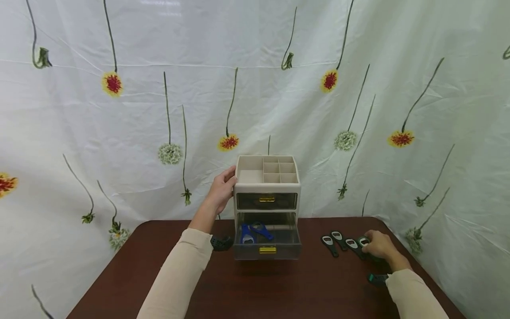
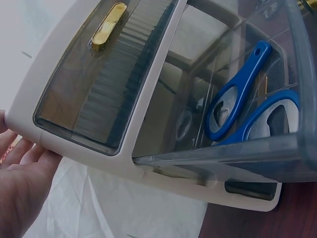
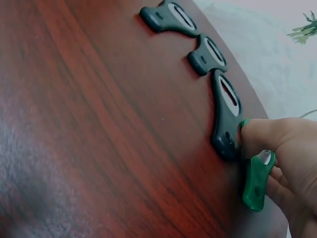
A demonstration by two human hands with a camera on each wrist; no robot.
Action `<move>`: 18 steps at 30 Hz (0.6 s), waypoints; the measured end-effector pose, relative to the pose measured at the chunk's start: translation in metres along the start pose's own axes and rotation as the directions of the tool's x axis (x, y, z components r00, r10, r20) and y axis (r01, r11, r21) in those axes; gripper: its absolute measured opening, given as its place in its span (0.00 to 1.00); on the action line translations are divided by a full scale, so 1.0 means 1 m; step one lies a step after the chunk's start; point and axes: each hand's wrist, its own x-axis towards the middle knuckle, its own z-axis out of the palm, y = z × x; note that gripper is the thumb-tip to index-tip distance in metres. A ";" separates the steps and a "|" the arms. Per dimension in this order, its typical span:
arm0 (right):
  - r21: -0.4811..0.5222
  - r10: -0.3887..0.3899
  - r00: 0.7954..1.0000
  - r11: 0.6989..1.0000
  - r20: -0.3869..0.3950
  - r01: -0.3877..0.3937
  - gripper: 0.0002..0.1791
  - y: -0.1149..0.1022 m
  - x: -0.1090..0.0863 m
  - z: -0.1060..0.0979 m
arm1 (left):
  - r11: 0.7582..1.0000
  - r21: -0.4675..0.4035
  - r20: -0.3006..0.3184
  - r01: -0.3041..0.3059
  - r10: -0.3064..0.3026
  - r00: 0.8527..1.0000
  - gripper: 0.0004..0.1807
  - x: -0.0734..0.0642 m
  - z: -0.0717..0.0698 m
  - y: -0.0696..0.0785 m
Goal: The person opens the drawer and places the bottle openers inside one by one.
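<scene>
My left hand [image 1: 221,190] rests against the upper left side of a cream drawer organizer [image 1: 267,188], its fingers along the side wall in the left wrist view. Below the closed upper drawer, a clear drawer [image 1: 286,252] is pulled out. Two blue bottle openers [image 2: 249,74] lie inside it, partly overlapping. At the right of the table, my right hand [image 1: 380,245] pinches a green bottle opener [image 3: 255,184], whose upper part is hidden by the thumb. Right beside the thumb lies a dark bottle opener [image 3: 228,119], in a row with two more dark ones [image 1: 329,245].
The dark red-brown table [image 1: 255,292] ends at a flower-printed white cloth [image 1: 199,88] behind and around it. Small open compartments [image 1: 280,168] top the organizer. Gold handles [image 1: 267,250] stick out from the drawer fronts.
</scene>
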 end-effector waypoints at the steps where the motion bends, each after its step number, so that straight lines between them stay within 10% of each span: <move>1: -0.019 -0.006 1.000 1.000 -0.005 0.006 0.31 0.001 0.000 0.000 | 1.000 0.000 0.004 0.001 -0.001 1.000 0.30 0.000 0.000 -0.001; 18: -0.067 -0.059 0.998 0.996 -0.023 0.057 0.32 0.001 -0.002 -0.014 | 1.000 0.000 -0.010 0.001 -0.001 1.000 0.30 -0.002 0.003 0.000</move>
